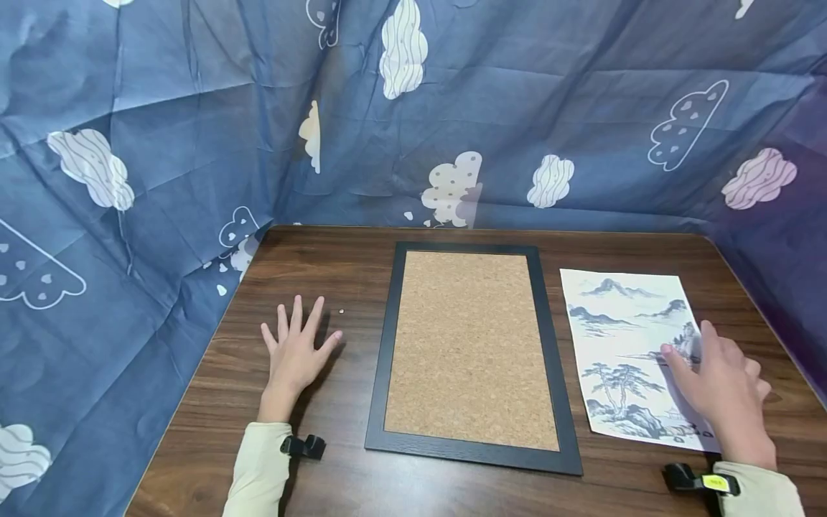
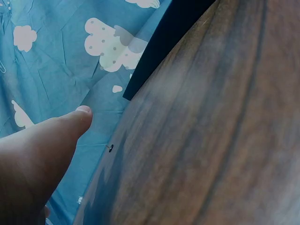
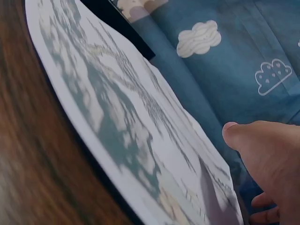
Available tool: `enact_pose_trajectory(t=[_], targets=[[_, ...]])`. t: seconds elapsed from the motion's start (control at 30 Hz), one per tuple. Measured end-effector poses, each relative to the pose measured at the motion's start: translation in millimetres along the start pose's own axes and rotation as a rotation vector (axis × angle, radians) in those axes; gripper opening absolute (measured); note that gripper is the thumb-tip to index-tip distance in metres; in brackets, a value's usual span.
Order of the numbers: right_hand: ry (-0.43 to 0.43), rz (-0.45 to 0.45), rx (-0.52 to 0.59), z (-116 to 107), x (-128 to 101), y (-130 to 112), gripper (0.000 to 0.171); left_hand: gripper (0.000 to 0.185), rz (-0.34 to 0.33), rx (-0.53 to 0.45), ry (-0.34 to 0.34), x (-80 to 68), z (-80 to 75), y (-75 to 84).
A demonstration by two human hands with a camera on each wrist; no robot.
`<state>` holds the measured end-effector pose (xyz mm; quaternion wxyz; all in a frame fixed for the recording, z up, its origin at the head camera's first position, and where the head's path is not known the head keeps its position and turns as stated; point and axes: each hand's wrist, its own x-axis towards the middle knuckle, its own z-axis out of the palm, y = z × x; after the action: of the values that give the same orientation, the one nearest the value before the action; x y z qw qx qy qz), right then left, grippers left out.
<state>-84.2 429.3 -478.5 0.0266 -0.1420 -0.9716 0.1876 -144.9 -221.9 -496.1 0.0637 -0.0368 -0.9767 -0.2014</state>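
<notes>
On the table to the left of the corkboard (image 1: 472, 352), my left hand (image 1: 297, 359) has its fingers straight and spread, with nothing in them. A tiny pin-like piece (image 2: 110, 148) lies just beyond its thumb. The board has a black frame and sits upright to my view at the table's middle. To its right is a sheet of paper (image 1: 614, 323) printed with an ink landscape of mountains and pines. My right hand (image 1: 726, 380) hovers at the sheet's right edge, thumb over the print, fingers loosely bent; the right wrist view shows the thumb apart from the paper.
The dark wood-grain table (image 1: 213, 424) ends at a back edge against a blue cloud-patterned cloth (image 1: 362, 158), which also hangs along both sides. Each wrist wears a black strap with a small camera mount (image 1: 304, 446).
</notes>
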Motion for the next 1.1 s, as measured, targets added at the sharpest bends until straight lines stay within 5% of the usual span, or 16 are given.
enact_pose_trajectory(t=[0.7, 1.1], targets=[[0.026, 0.079, 0.006, 5.8, 6.0, 5.2, 0.089, 0.079, -0.010, 0.034, -0.027, 0.3, 0.2, 1.9], [0.171, 0.152, 0.207, 4.2, 6.8, 6.0, 0.048, 0.079, -0.007, 0.034, -0.033, 0.7, 4.1, 1.6]])
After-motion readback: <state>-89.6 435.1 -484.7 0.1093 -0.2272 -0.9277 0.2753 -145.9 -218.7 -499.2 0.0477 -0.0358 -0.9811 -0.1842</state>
